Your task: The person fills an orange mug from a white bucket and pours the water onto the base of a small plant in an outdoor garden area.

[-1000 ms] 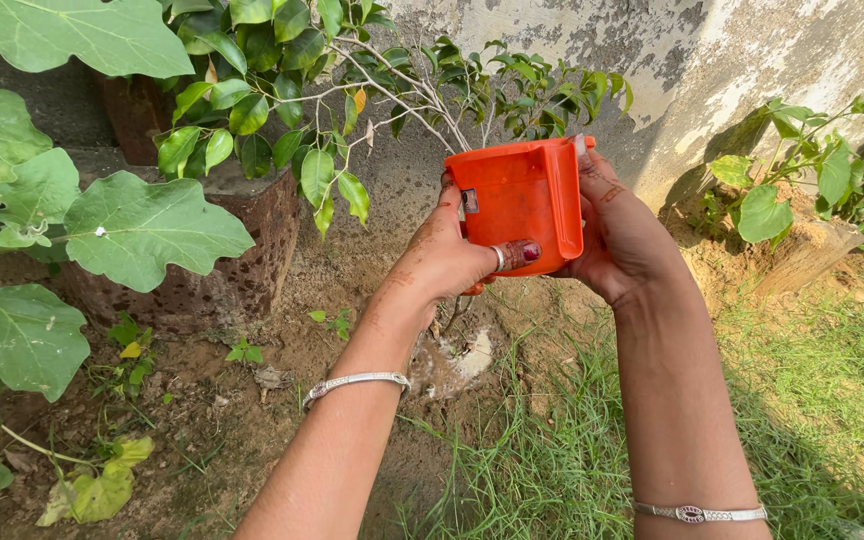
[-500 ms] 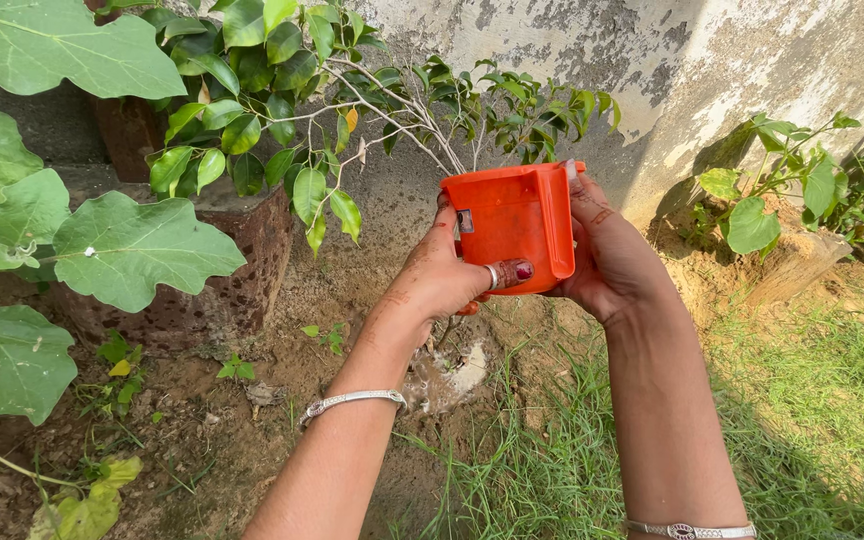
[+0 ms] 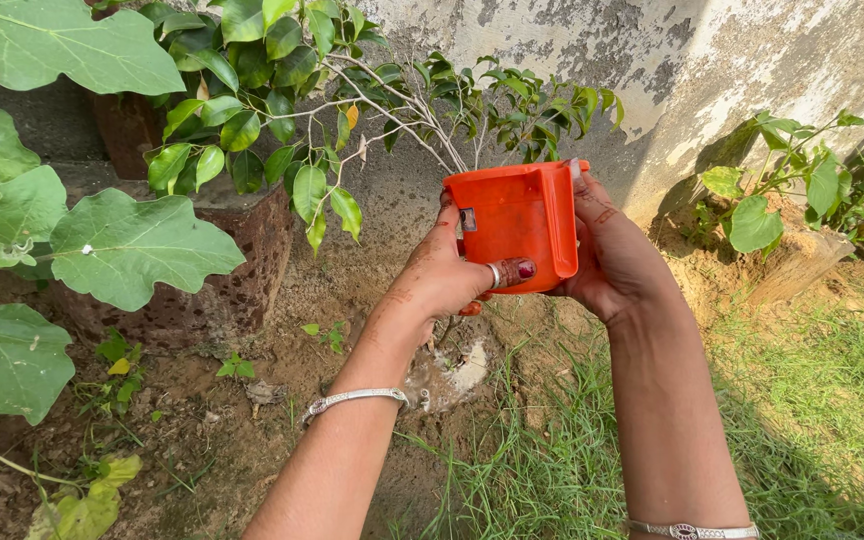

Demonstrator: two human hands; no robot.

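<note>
Both my hands hold an orange plastic mug, tipped away from me with its base toward the camera. My left hand wraps its left side, thumb with a ring across the front. My right hand grips the right side by the handle. The mug hangs over a small leafy shrub and a wet, pale puddle in the soil at its foot. I cannot tell whether water is pouring.
A weathered wall runs behind. Large-leaved plants and a reddish stone block stand on the left. Another small plant grows at the right. Grass covers the ground lower right, bare soil lower left.
The mug and both hands sank slightly and shifted a little left a second ago; over the last half second they have stayed almost still.
</note>
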